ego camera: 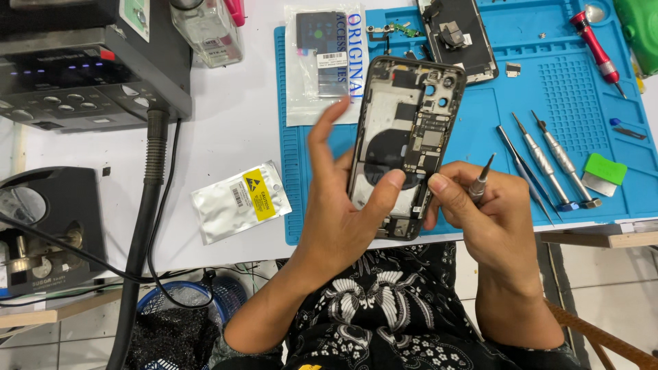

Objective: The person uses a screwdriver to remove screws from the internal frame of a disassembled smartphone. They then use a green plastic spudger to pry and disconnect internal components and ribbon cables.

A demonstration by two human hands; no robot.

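We see a white worktop (pixel 226 137) with a grey machine (pixel 75 68) at its far left and a blue work mat (pixel 562 89) across the right. Above the mat's near edge our left hand (pixel 343 205) grips an opened phone body (pixel 408 137), thumb pressed on its inner side, the other fingers loosely spread. Just right of it our right hand (pixel 486 212) is closed around a small screwdriver (pixel 480 181), tip pointing up. Further right on the mat lie two more screwdrivers (pixel 555 164) and tweezers (pixel 524 175). A silver pouch (pixel 240 202) lies left of the mat.
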